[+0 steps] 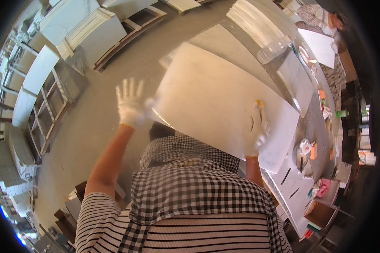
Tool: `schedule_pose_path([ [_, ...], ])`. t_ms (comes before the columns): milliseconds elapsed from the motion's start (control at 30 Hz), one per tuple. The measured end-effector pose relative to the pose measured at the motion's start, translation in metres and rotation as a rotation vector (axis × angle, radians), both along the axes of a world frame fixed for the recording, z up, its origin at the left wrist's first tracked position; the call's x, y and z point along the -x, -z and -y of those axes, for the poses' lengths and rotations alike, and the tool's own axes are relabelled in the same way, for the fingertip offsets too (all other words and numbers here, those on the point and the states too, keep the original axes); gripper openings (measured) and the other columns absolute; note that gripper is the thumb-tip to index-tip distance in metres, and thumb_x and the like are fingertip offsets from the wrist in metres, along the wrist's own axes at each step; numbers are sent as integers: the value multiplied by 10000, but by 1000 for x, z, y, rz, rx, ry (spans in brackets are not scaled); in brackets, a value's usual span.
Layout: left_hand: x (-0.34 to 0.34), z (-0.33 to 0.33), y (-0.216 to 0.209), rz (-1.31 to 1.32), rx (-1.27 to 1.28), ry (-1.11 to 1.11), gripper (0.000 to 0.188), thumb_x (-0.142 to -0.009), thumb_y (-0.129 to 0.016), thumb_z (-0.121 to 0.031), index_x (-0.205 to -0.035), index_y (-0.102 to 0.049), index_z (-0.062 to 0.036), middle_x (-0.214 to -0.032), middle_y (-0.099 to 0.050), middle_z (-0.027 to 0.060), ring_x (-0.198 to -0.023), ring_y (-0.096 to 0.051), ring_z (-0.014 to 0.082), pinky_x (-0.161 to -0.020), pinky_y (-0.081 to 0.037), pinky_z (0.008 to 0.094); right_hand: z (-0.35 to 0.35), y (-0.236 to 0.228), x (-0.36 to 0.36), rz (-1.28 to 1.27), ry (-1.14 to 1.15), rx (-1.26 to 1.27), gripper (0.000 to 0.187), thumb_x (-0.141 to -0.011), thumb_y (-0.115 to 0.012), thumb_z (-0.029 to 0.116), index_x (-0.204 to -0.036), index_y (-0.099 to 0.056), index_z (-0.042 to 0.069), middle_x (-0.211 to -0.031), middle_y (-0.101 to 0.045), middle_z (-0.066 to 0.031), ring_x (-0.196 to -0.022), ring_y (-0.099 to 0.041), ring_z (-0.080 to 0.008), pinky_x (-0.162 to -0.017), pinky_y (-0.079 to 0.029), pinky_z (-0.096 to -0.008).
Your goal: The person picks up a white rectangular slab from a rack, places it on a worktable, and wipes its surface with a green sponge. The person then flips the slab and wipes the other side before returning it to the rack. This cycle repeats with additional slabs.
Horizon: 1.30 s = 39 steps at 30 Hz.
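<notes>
Head view puts our gloved fingers first: those of our left hand (131,103) are spread wide apart at the near left corner of a large white slab (217,105), seemingly just touching its edge rather than clamping it, though motion blur keeps us from being certain. Our right hand (256,128) lies flat on the slab's top near its right edge, fingers together and pointing away from us, with a small yellow piece (260,102) at their tips; we cannot tell whether they pinch it. We judge that the flat palm steadies the slab while the left hand guides its corner. The slab rests tilted over the long grey bench (283,189), which carries scattered small tools and cloths on our right. Stacked white panels (38,76) and wooden frames (50,109) stand on the floor to the left.
</notes>
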<state>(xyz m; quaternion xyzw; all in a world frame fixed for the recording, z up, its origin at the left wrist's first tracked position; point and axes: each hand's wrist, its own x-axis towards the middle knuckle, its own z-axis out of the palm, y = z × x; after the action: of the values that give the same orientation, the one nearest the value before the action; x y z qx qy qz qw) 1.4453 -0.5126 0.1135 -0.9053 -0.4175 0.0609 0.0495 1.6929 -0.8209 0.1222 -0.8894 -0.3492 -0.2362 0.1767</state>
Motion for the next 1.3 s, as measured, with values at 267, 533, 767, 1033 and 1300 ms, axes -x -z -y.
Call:
schedule_pose_path([
  [267,-13,-23,-1,186,-20,-232,724,-974,-361,-566,-1527,-289,-104,-1583,-287,117,-1497,-142,316,-1211,-81,506,9,-23,10,-858,-7,-770,392,-997,-498,164,-1322,-543,-51,-1165,-640,-103,-1014,-583,-145,-854,-483,-284],
  [533,-97,109,-5,-1,31,478,753,-981,-309,-592,-1547,-230,-101,-1611,-209,123,-1506,-90,311,-1212,-2,500,22,-13,-21,-419,328,-428,444,-970,-542,276,-1352,-531,50,-1229,-629,-117,-1073,-587,-254,-932,-464,-373],
  [767,-93,143,-8,202,335,1018,841,-903,-497,-590,-1497,-317,-21,-1580,-233,215,-1490,-142,358,-1208,-37,547,33,-9,-20,-126,135,-63,494,-881,-611,215,-1355,-532,103,-1265,-607,-124,-1118,-553,-368,-948,-452,-469],
  [1033,-47,64,8,222,125,959,932,-887,-342,-740,-1489,-353,-29,-1587,-235,187,-1489,-167,337,-1212,-65,517,55,18,-33,-169,381,-78,326,-905,-588,221,-1205,-628,101,-1219,-618,-105,-1114,-556,-340,-973,-438,-456],
  [1300,-24,-24,42,385,-310,591,757,-978,-300,-617,-1498,-345,-69,-1508,-399,184,-1389,-382,376,-1136,-316,492,25,-1,62,-848,-183,-107,433,-955,-532,150,-1377,-497,60,-1286,-593,-98,-1140,-567,-261,-972,-466,-369],
])
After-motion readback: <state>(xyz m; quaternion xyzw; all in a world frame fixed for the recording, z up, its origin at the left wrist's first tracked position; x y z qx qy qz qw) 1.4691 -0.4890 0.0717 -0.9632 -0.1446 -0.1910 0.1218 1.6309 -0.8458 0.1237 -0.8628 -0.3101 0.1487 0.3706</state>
